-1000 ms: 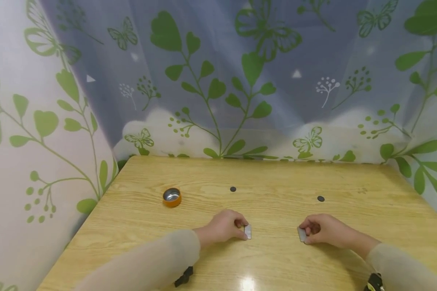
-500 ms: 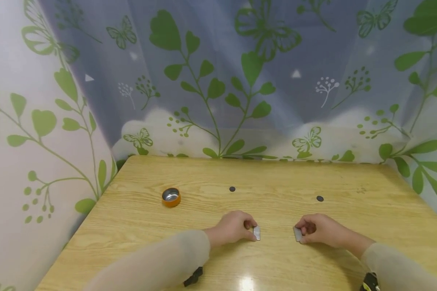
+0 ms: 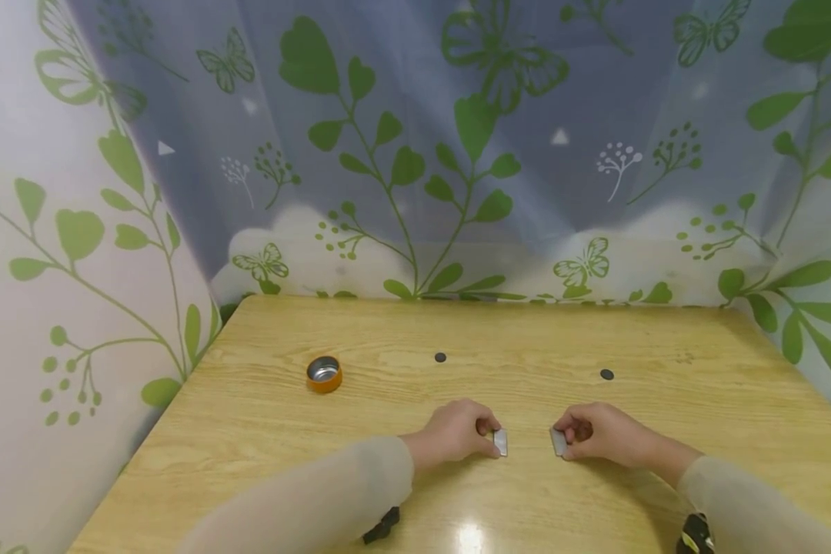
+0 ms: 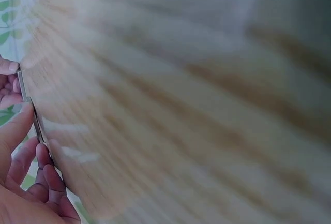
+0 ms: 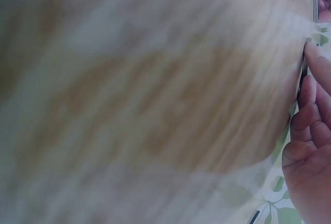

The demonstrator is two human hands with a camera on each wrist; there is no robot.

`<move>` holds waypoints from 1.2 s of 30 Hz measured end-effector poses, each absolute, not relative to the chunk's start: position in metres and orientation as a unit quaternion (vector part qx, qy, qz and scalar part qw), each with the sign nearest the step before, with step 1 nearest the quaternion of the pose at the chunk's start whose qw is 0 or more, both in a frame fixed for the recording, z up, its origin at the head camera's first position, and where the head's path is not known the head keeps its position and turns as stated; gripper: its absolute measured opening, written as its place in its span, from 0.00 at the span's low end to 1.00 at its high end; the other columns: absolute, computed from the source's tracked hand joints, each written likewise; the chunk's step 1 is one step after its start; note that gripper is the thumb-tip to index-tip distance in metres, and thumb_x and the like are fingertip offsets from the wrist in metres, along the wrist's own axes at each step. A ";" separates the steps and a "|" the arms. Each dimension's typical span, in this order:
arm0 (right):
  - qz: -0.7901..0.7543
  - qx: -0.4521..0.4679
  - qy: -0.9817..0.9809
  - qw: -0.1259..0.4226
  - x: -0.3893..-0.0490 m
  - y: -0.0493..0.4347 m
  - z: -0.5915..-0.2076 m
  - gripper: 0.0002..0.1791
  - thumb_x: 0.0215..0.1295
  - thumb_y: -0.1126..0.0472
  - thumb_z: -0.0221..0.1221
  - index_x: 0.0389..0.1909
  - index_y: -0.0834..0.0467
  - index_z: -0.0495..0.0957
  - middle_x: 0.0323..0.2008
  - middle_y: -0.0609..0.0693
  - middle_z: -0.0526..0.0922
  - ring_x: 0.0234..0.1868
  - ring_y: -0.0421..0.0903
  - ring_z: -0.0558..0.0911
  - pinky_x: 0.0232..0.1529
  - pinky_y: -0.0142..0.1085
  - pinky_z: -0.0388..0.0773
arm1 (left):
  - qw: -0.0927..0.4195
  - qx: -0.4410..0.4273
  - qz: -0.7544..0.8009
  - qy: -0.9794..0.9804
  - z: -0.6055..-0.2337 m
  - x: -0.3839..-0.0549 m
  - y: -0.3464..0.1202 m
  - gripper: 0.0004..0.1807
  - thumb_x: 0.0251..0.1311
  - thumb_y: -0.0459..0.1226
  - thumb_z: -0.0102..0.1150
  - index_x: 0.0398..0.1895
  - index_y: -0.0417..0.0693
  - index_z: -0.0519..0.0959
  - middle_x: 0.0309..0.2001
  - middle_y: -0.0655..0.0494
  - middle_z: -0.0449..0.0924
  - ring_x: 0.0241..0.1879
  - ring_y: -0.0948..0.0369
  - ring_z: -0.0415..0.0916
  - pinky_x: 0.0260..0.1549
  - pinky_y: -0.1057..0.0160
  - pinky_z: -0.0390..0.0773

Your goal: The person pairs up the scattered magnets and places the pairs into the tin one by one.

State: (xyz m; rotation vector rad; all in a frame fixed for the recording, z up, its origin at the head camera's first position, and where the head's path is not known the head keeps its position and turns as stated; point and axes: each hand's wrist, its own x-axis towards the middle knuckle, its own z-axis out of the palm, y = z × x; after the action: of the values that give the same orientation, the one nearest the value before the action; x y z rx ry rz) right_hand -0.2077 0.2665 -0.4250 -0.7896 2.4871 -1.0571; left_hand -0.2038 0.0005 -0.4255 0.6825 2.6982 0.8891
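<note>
Use the orange bowl (image 3: 326,387) as datum; it sits on the wood-grain surface (image 3: 526,338), silver inside. Your left hand (image 3: 455,433) is right of the bowl and nearer you, thumb and fingers pinching the first grey plate (image 3: 502,442) by its edges. Your right hand (image 3: 605,435) is farther right of the bowl, also on your side of it, fingers pinching the second grey plate (image 3: 559,442) the same way. The plates face each other with a narrow gap, not touching. Both are small, flat and stood roughly on edge; can't tell if either one contacts the surface. Near dark disc (image 3: 440,357): right of the bowl, slightly farther from you. Far dark disc (image 3: 606,375): well right of the bowl, about level with it. Leaf-print curtain (image 3: 402,231) behind the bowl.
</note>
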 end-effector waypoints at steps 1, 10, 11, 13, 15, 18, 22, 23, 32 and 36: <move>-0.370 -0.277 0.872 0.162 -0.208 0.266 -0.425 0.19 0.52 0.59 0.68 0.42 0.65 0.78 0.30 0.46 0.76 0.31 0.36 0.73 0.32 0.30 0.73 | 0.110 0.232 0.303 0.918 -0.425 -0.204 0.001 0.14 0.44 0.42 0.73 0.36 0.52 0.84 0.25 0.68 0.71 0.27 0.69 0.65 0.33 0.69 0.66; -0.367 -0.282 0.871 0.165 -0.209 0.264 -0.429 0.19 0.53 0.59 0.68 0.43 0.65 0.78 0.30 0.45 0.76 0.31 0.35 0.73 0.32 0.30 0.74 | 0.107 0.231 0.286 0.924 -0.420 -0.200 0.009 0.15 0.44 0.43 0.73 0.36 0.52 0.84 0.24 0.69 0.71 0.26 0.70 0.65 0.32 0.69 0.64; -0.367 -0.282 0.871 0.163 -0.209 0.264 -0.429 0.19 0.53 0.59 0.68 0.43 0.65 0.78 0.30 0.45 0.76 0.31 0.35 0.73 0.32 0.30 0.74 | 0.103 0.231 0.283 0.925 -0.419 -0.200 0.009 0.15 0.44 0.44 0.73 0.36 0.52 0.84 0.24 0.69 0.71 0.25 0.70 0.65 0.32 0.70 0.64; -0.367 -0.283 0.872 0.157 -0.209 0.263 -0.429 0.19 0.53 0.58 0.68 0.43 0.65 0.78 0.30 0.45 0.76 0.31 0.35 0.73 0.32 0.30 0.73 | 0.097 0.230 0.277 0.928 -0.418 -0.200 0.011 0.15 0.44 0.44 0.73 0.36 0.52 0.84 0.23 0.69 0.70 0.25 0.70 0.65 0.31 0.70 0.64; -0.367 -0.284 0.873 0.153 -0.209 0.261 -0.429 0.20 0.53 0.58 0.68 0.43 0.65 0.78 0.30 0.45 0.76 0.31 0.35 0.73 0.31 0.30 0.73 | 0.092 0.231 0.268 0.931 -0.418 -0.200 0.013 0.14 0.44 0.44 0.73 0.36 0.53 0.84 0.23 0.70 0.70 0.25 0.70 0.64 0.30 0.70 0.64; -0.364 -0.287 0.873 0.150 -0.209 0.259 -0.429 0.20 0.53 0.57 0.68 0.43 0.65 0.78 0.30 0.44 0.76 0.31 0.35 0.73 0.31 0.30 0.73 | 0.093 0.232 0.261 0.932 -0.417 -0.200 0.015 0.14 0.44 0.45 0.73 0.36 0.53 0.84 0.23 0.70 0.69 0.25 0.70 0.65 0.30 0.69 0.64; -0.363 -0.291 0.873 0.148 -0.208 0.257 -0.428 0.20 0.53 0.57 0.68 0.43 0.65 0.78 0.30 0.44 0.76 0.31 0.35 0.73 0.32 0.30 0.73 | 0.095 0.234 0.255 0.933 -0.416 -0.200 0.019 0.15 0.44 0.45 0.73 0.36 0.54 0.84 0.23 0.70 0.70 0.25 0.71 0.65 0.31 0.68 0.64; -0.362 -0.292 0.873 0.146 -0.208 0.257 -0.428 0.20 0.53 0.57 0.68 0.43 0.64 0.78 0.30 0.44 0.76 0.31 0.35 0.73 0.32 0.30 0.74 | 0.093 0.234 0.252 0.934 -0.416 -0.200 0.020 0.15 0.44 0.45 0.73 0.36 0.54 0.84 0.23 0.70 0.70 0.24 0.71 0.65 0.30 0.68 0.64; -0.352 -0.298 0.876 0.138 -0.208 0.250 -0.427 0.18 0.52 0.57 0.68 0.41 0.63 0.79 0.29 0.43 0.76 0.30 0.34 0.73 0.32 0.30 0.74 | 0.082 0.236 0.230 0.941 -0.415 -0.199 0.027 0.15 0.44 0.46 0.72 0.36 0.55 0.83 0.22 0.70 0.70 0.25 0.71 0.66 0.30 0.67 0.65; -0.343 -0.298 0.881 0.133 -0.208 0.246 -0.426 0.17 0.52 0.57 0.68 0.39 0.62 0.78 0.28 0.43 0.75 0.30 0.34 0.73 0.31 0.30 0.73 | 0.077 0.233 0.215 0.945 -0.416 -0.199 0.031 0.16 0.44 0.48 0.72 0.37 0.56 0.83 0.23 0.70 0.70 0.25 0.71 0.66 0.30 0.68 0.65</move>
State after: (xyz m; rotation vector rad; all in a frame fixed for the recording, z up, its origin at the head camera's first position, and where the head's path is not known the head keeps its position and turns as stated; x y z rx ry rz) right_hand -0.2080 0.2463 -0.4258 -0.8653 2.5546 -0.9946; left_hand -0.1990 0.0313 -0.4156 0.6981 2.8316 0.6446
